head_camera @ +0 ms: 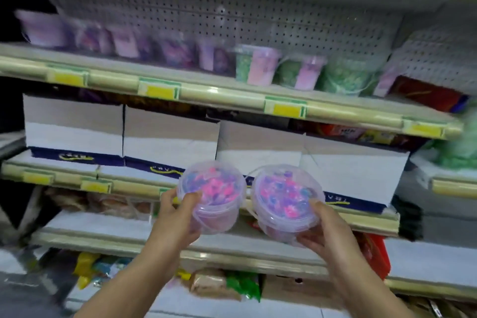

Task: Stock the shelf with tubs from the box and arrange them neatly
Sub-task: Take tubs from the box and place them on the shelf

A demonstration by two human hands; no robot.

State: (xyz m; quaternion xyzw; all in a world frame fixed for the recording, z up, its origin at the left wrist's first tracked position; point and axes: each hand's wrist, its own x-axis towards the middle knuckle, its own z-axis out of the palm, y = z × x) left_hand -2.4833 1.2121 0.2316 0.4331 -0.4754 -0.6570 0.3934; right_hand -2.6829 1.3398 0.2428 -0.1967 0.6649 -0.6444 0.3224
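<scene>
Left grip [178, 214]: clamped round left tub [212, 196].
Right grip [327, 230]: clamped round right tub [286, 202].
Tubs: side by side, before shelf [232, 95].

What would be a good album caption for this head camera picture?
Left hand and right hand each hold a clear tub of pink-and-blue pieces before store shelves.

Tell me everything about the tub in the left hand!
The tub in the left hand is a small round bucket of clear plastic with a clear lid and a thin handle hanging loose. Pink, purple and blue pieces fill it. It tilts lid-up toward the camera, in front of the shelves. The left hand grips its side, thumb on the lid's rim.
</scene>
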